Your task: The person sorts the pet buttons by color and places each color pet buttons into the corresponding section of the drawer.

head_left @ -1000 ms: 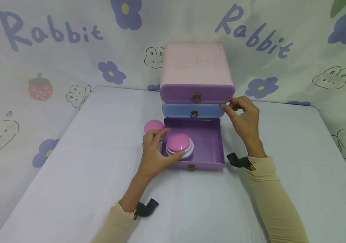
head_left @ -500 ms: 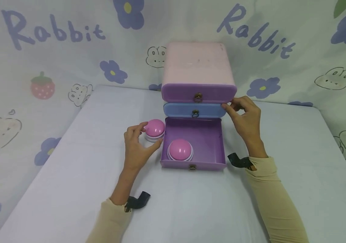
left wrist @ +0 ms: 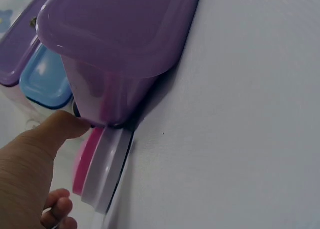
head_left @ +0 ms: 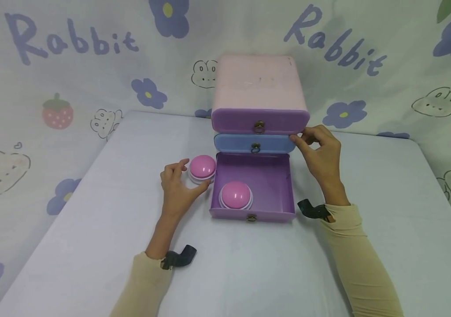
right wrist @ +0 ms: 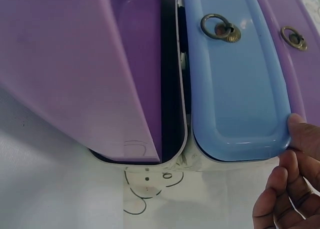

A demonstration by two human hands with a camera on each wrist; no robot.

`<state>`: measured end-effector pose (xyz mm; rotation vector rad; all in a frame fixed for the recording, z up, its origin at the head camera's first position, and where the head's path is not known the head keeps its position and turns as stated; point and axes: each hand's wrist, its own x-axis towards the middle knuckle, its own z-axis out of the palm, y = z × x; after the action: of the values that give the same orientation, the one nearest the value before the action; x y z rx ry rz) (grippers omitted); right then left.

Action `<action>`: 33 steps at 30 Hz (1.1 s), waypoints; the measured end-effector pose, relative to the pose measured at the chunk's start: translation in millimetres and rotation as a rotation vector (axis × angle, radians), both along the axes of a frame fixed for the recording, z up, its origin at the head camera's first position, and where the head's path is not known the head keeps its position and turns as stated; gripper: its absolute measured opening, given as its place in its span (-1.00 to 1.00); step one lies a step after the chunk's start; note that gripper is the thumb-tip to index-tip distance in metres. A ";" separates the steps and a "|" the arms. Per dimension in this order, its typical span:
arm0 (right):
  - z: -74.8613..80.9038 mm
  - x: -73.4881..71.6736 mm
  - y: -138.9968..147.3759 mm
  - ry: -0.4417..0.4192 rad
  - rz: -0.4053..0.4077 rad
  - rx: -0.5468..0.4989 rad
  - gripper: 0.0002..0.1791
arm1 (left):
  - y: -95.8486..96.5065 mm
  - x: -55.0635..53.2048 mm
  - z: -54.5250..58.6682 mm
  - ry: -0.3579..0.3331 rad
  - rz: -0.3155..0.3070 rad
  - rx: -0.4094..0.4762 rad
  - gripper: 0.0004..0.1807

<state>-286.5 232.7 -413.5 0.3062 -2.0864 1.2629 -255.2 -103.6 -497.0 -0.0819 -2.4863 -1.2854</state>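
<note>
My left hand [head_left: 178,189] reaches round a pink push button with a white base [head_left: 202,167], which stands on the table against the left side of the pulled-out purple drawer [head_left: 252,215]. In the left wrist view the thumb lies at the button's edge near the drawer; the other fingers are spread apart from the pink dome. A second pink push button [head_left: 236,195] sits inside the drawer, front left. With thumb and fingers, my right hand [head_left: 320,152] holds the right end of the blue drawer [head_left: 233,143], which is closed.
The blue drawer is in the middle of a pink-topped drawer box [head_left: 258,83], below a closed purple top drawer [head_left: 233,119]. Small metal ring pulls [right wrist: 220,29] hang on the fronts. A white cloth covers the table [head_left: 102,211]. A rabbit-print curtain [head_left: 102,79] hangs behind.
My left hand has left the button in the drawer and moved left to the one outside, which now shows more fully. My right hand stays at the blue drawer.
</note>
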 end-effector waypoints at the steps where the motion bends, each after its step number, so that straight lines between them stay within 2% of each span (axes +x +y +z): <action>1: 3.8 3.0 -2.2 0.001 0.002 -0.001 -0.77 | 0.0 -1.5 -0.9 -0.010 -0.002 -0.006 -0.10; 4: 11.1 8.5 -6.2 -0.001 0.005 -0.011 -0.78 | 0.7 -6.0 -1.9 -0.022 -0.004 -0.018 -0.11; 11: 10.3 7.9 -5.6 -0.003 0.011 -0.016 -0.79 | 0.7 -13.6 -5.9 -0.014 0.001 -0.066 -0.06; 13: 14.8 11.7 -8.3 -0.003 0.015 -0.016 -0.79 | 0.5 -15.6 -8.3 -0.010 0.006 -0.081 -0.07; 19: 14.4 11.5 -8.7 -0.016 0.020 -0.016 -0.79 | 1.2 -19.5 -12.5 -0.014 0.024 -0.116 -0.13; 27: 12.6 11.1 -8.2 -0.016 0.025 -0.018 -0.80 | 0.3 -14.0 -8.7 -0.062 0.068 -0.048 -0.18; 33: 12.4 10.8 -8.9 -0.013 0.017 -0.024 -0.80 | -2.3 -3.5 0.2 -0.009 0.083 0.015 -0.23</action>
<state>-275.7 223.9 -401.1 0.3067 -2.0820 1.3019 -258.7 -105.9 -496.8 0.0298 -2.4596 -1.2732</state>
